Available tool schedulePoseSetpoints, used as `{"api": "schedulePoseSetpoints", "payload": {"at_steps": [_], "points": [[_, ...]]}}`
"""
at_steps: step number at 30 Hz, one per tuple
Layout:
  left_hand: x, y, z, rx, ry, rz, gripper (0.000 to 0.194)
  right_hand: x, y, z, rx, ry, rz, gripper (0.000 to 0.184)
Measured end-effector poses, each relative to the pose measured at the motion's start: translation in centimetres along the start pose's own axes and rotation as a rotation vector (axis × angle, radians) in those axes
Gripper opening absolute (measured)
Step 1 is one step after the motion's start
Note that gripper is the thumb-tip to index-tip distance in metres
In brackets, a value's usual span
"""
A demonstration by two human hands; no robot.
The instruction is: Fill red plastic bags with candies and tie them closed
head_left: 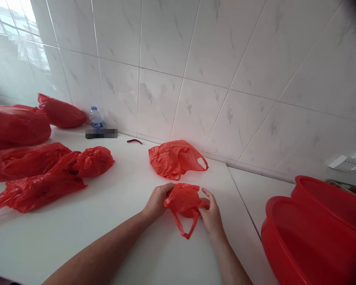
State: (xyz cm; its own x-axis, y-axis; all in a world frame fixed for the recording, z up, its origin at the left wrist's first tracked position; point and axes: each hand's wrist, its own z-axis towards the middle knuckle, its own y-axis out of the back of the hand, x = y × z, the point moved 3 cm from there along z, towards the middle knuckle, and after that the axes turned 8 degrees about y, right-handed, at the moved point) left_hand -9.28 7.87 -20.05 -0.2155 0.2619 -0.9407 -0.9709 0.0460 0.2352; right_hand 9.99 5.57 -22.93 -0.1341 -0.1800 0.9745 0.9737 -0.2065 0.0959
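Between my two hands, above the white table, is a small red plastic bag [185,199] with its looped handle hanging towards me. My left hand [159,201] grips the bag's left side, thumb and fingers closed on the film. On the other side, my right hand [210,209] has its thumb and fingers partly inside or behind the bag's edge, pinching it, while its index finger points up. Just beyond them lies another crumpled red plastic bag [172,158], its handle loop spread to the right. Neither hand touches that one.
Several filled red bags [47,186] lie at the left. A water bottle [96,118] stands by the tiled wall, near a small dark red curved strip [134,141]. Large red plastic basins [299,237] occupy the right, beyond a table seam. A socket [344,163] is on the wall.
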Motion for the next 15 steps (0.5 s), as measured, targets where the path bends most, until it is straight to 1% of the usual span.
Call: {"api": "schedulePoseSetpoints", "payload": {"at_steps": [4,5,7,8,11,15], "points": [[0.4,1.3,0.9,-0.167,0.075,-0.026,0.011,-0.6,3.6,1.2,-0.297,-0.053,-0.042,0.055],[0.4,1.5,1.0,-0.196,0.095,-0.053,0.010,-0.6,4.3,1.4,-0.361,-0.066,-0.038,0.054],[0.4,1.6,1.1,-0.206,0.134,-0.133,0.008,-0.5,5.1,1.5,-0.435,-0.071,-0.001,0.050],[0.4,1.6,1.1,-0.202,0.153,-0.178,0.008,-0.4,5.3,1.5,-0.452,-0.070,0.020,0.047],[0.2,1.6,0.9,-0.194,0.204,-0.306,0.009,-0.2,5.0,1.3,-0.448,-0.070,0.055,0.039],[-0.1,1.7,0.6,-0.205,0.264,-0.414,0.015,-0.1,4.5,1.2,-0.394,-0.065,0.070,0.031]]}}
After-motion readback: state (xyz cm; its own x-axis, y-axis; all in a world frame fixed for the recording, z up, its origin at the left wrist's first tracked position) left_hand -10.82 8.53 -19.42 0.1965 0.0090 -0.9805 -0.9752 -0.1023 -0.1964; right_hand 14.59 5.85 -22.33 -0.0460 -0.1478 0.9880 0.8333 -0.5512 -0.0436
